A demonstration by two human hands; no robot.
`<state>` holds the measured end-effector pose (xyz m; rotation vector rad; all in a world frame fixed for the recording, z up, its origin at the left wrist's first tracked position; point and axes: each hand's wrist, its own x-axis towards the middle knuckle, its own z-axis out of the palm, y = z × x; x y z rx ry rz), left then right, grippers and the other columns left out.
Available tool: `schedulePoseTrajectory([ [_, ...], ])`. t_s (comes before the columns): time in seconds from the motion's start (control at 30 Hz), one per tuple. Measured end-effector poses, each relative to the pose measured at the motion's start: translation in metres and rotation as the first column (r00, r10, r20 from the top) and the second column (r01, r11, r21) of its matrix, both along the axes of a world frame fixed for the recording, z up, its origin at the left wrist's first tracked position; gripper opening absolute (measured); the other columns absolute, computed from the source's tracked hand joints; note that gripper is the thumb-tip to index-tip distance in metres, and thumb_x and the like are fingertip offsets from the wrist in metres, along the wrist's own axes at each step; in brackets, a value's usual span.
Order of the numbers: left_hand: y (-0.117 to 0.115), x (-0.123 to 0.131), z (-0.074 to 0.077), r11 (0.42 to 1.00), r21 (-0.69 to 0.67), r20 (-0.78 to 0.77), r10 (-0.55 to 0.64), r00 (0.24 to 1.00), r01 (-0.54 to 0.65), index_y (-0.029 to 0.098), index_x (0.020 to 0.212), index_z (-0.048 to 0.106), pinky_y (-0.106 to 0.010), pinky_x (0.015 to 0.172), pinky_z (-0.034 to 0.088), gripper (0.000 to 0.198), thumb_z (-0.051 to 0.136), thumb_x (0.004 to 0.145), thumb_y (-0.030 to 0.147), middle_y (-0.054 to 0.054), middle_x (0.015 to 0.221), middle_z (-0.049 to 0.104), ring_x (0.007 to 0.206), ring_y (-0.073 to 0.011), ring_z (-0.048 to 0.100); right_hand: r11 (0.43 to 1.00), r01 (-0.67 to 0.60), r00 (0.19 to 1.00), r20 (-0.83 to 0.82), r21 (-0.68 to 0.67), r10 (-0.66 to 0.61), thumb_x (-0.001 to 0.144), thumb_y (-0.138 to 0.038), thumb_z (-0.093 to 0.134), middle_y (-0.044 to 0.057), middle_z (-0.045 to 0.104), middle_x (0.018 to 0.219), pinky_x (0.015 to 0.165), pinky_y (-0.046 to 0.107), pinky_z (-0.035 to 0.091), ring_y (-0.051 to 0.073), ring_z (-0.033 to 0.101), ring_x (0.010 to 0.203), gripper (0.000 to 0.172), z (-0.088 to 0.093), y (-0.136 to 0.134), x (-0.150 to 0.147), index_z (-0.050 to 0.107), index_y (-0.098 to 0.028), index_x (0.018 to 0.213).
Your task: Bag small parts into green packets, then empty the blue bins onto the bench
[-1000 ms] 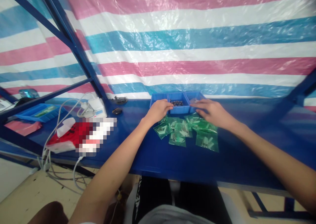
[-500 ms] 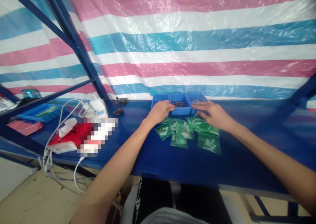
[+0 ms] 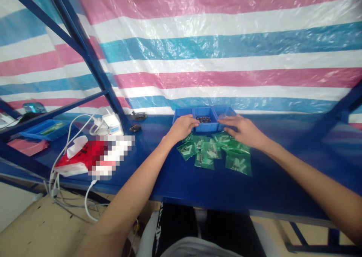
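Observation:
Three blue bins stand side by side at the back of the table. Dark small parts [image 3: 204,119] lie in the middle bin [image 3: 207,127]. My left hand [image 3: 183,128] is in front of the left bin [image 3: 181,113], its fingers closed at the middle bin's front left corner. With fingers stretched and apart, my right hand [image 3: 244,130] reaches across the right bin [image 3: 224,110]; its fingertips are at the middle bin's right side. Something clear, perhaps plastic, shows in the right bin. Below both hands lie several green-tinted clear bags [image 3: 207,151] holding small light and metallic pieces.
On the left are a red-and-white package [image 3: 82,159], a white power strip [image 3: 113,125] with cables, a dark mouse-like object [image 3: 135,128] and a blue tray [image 3: 48,130]. A blue metal frame [image 3: 90,60] rises there. Striped plastic sheeting [image 3: 215,60] hangs behind the blue table [image 3: 183,189].
Both hands keep their places at the bins. Only a very slight shift of the whole view shows.

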<state>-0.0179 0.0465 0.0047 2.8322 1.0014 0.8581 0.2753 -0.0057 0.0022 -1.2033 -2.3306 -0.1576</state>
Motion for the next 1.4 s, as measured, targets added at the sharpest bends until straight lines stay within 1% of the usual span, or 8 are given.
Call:
schedulePoseTrajectory([
  [0.2,-0.001,0.001,0.001,1.000,-0.005,-0.001,-0.021,1.000,0.021,0.017,0.111,0.076,-0.032,0.086,0.051,0.026,0.052,0.105,0.025,-0.008,0.096,0.070,0.092,-0.0211,0.067,1.000,-0.021,0.999,-0.037,0.021,0.021,0.095,-0.023,0.053,0.009,0.073,0.133,0.111,0.057,0.050,0.032,0.066,0.126,0.043,-0.003,0.003,0.001,0.073,-0.020,0.133],
  [0.67,-0.005,0.002,0.000,0.999,-0.025,-0.044,0.046,0.998,-0.047,0.018,0.117,0.074,-0.033,0.089,0.050,0.029,0.049,0.106,0.027,-0.008,0.101,0.065,0.096,-0.0212,0.065,0.999,-0.012,0.997,-0.082,0.046,0.016,0.097,-0.027,0.051,0.007,0.075,0.130,0.107,0.055,0.053,0.032,0.068,0.121,0.040,-0.003,0.000,-0.002,0.076,-0.024,0.128],
  [0.83,-0.014,0.008,0.000,0.981,0.048,-0.155,0.193,0.969,-0.188,0.019,0.123,0.071,-0.038,0.089,0.050,0.035,0.069,0.096,0.041,-0.011,0.113,0.058,0.103,-0.0269,0.061,0.999,0.002,0.997,-0.074,0.050,0.002,0.099,-0.030,0.049,0.007,0.074,0.130,0.108,0.055,0.052,0.032,0.068,0.121,0.039,-0.002,-0.002,-0.006,0.074,-0.024,0.129],
  [0.93,-0.017,0.015,-0.003,0.960,0.093,-0.194,0.277,0.941,-0.263,0.020,0.123,0.070,-0.038,0.087,0.048,0.033,0.071,0.095,0.037,-0.012,0.117,0.055,0.109,-0.0289,0.057,0.998,0.023,0.997,-0.080,0.050,-0.019,0.099,-0.032,0.050,0.008,0.075,0.128,0.106,0.055,0.053,0.032,0.068,0.119,0.039,-0.002,-0.003,-0.007,0.074,-0.023,0.128],
  [1.03,-0.018,0.020,-0.005,0.944,0.120,-0.155,0.324,0.933,-0.308,0.022,0.117,0.073,-0.040,0.089,0.045,0.024,0.070,0.096,0.032,-0.012,0.117,0.054,0.110,-0.0287,0.054,0.998,0.040,0.995,-0.096,0.041,-0.036,0.098,-0.032,0.051,0.008,0.076,0.127,0.104,0.055,0.054,0.033,0.069,0.117,0.039,-0.002,-0.004,-0.008,0.074,-0.023,0.128],
  [1.2,-0.017,0.016,-0.003,0.942,0.142,-0.065,0.315,0.947,-0.303,0.023,0.105,0.077,-0.045,0.092,0.040,0.014,0.070,0.095,0.030,-0.010,0.112,0.054,0.108,-0.0294,0.051,0.997,0.078,0.981,-0.175,-0.015,-0.080,0.097,-0.033,0.053,0.008,0.077,0.124,0.095,0.051,0.059,0.032,0.073,0.109,0.036,0.004,-0.007,-0.009,0.075,-0.024,0.124],
  [1.3,-0.017,0.010,0.006,0.949,0.136,0.007,0.288,0.958,-0.286,0.023,0.104,0.078,-0.045,0.090,0.039,0.013,0.071,0.094,0.029,-0.010,0.109,0.055,0.106,-0.0296,0.051,0.989,0.128,0.951,-0.275,-0.072,-0.143,0.096,-0.037,0.056,0.008,0.079,0.117,0.088,0.048,0.061,0.030,0.075,0.095,0.034,0.009,-0.010,-0.011,0.076,-0.023,0.118],
  [1.4,-0.020,0.007,0.020,0.956,0.139,0.048,0.254,0.966,-0.258,0.022,0.104,0.078,-0.044,0.090,0.039,0.015,0.071,0.094,0.031,-0.009,0.106,0.057,0.105,-0.0296,0.052,0.965,0.140,0.870,-0.438,-0.224,-0.228,0.096,-0.046,0.058,0.009,0.080,0.108,0.075,0.046,0.063,0.029,0.075,0.085,0.034,0.015,-0.015,-0.016,0.077,-0.022,0.113],
])
